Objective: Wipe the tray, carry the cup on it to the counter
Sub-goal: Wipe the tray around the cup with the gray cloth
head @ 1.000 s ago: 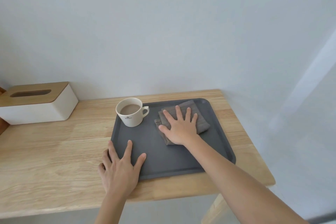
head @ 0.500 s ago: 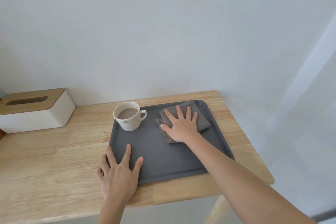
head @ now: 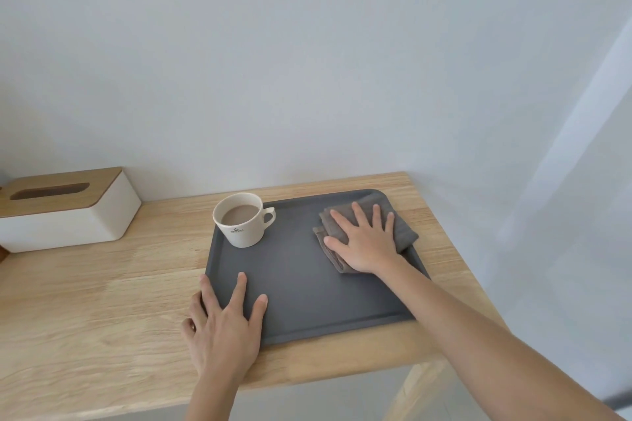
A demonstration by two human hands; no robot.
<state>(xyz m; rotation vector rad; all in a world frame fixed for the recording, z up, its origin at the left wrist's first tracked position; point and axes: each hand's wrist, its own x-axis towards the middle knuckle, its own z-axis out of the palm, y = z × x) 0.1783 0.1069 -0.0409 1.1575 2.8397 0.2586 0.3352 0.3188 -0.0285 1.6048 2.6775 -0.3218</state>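
A dark grey tray (head: 301, 287) lies on the wooden table. In its far left corner stands a white cup (head: 241, 219) filled with a light brown drink, handle pointing right. A folded grey cloth (head: 403, 232) lies in the tray's far right corner. My right hand (head: 364, 241) presses flat on the cloth, fingers spread. My left hand (head: 225, 325) rests flat on the tray's near left corner, fingers apart, holding nothing.
A white tissue box with a wooden lid (head: 61, 208) sits at the far left of the wooden table (head: 102, 301). A plain wall rises right behind the table. The table's right edge is close to the tray.
My right hand has slid the cloth to the right, away from the cup, into the tray's far right corner. My left hand stays on the near left corner.
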